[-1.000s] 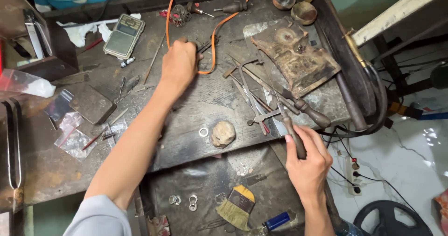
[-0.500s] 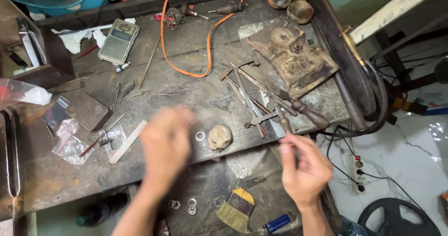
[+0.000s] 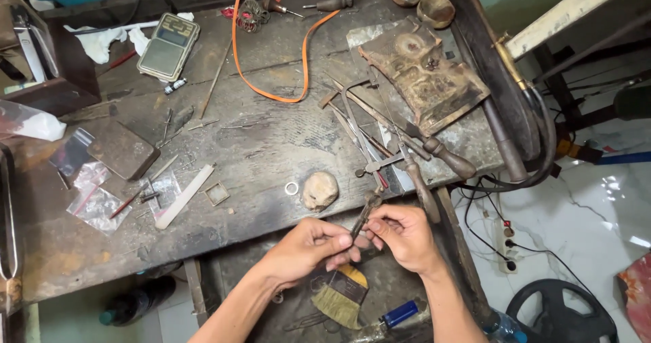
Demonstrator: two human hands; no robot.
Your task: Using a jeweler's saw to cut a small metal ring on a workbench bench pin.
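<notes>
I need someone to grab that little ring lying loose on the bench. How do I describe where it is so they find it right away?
Start at the front edge of the workbench, just above the person's left hand. There sits a pale, lumpy stone-like lump. The ring lies flat on the benchtop immediately to the lump's left: a small, light, round hoop, unlike the small square frame further left.

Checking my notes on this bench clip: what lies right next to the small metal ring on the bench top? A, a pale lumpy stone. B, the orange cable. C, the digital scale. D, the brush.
A: the ring lies just left of the pale stone, far from the others.
</notes>
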